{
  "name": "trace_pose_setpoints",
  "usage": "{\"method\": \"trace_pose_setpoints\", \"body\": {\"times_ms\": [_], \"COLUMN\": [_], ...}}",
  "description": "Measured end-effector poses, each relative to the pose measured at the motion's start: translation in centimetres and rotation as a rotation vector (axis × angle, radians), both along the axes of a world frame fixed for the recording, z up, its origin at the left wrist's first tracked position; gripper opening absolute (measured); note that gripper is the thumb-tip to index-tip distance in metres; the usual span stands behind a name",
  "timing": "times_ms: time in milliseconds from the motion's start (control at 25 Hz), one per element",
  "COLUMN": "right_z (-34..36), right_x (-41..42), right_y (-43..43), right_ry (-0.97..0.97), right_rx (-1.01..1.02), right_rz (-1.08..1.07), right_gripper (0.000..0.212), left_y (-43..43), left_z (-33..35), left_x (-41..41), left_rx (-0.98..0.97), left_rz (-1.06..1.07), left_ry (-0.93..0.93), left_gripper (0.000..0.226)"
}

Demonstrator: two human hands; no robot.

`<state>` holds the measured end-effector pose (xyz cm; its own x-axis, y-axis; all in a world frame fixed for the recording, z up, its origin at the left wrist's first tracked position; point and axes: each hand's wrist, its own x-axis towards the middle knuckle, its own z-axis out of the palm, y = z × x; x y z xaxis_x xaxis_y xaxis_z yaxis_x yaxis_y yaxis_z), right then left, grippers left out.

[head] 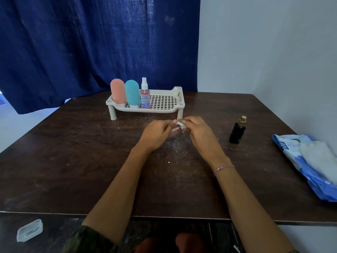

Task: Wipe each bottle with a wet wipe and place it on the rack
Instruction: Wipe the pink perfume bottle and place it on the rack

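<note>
On the cream perforated plastic rack (164, 102), the right half is bare mesh, open from above; a pink rounded tube (118, 91), a teal rounded tube (132, 93) and a clear pink-liquid spray bottle (145, 96) fill its left half. A black gold-capped bottle (237, 131) and a blue-white wipes packet (308, 161) block the right side of the dark wooden table (73, 152).

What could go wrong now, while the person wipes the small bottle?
The small bottle is held in the left hand while the right hand rubs it with the wet wipe; wetness may make it slip. Placing it on the rack might tip the slim spray bottle standing there.
</note>
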<state>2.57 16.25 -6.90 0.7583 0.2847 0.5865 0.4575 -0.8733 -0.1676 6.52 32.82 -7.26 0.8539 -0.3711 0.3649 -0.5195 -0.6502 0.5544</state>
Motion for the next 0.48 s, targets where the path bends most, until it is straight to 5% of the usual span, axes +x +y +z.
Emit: {"method": "trace_pose_setpoints", "body": {"times_ms": [320,480], "right_z": [-0.04,0.23], "right_x": [-0.18,-0.31], "right_y": [-0.15,0.34], "right_ry": [0.292,0.329], "right_rx": [0.2,0.437], "right_rz": [0.005,-0.03], "right_gripper": [0.019,0.026], "left_y": [-0.12,-0.74], "left_z": [0.31,0.31], "left_x": [-0.44,-0.91], "left_rx": [0.05,0.047], "left_rz": [-0.044,-0.062], "left_ry": [-0.065,-0.123], "left_gripper": [0.027,0.023]}}
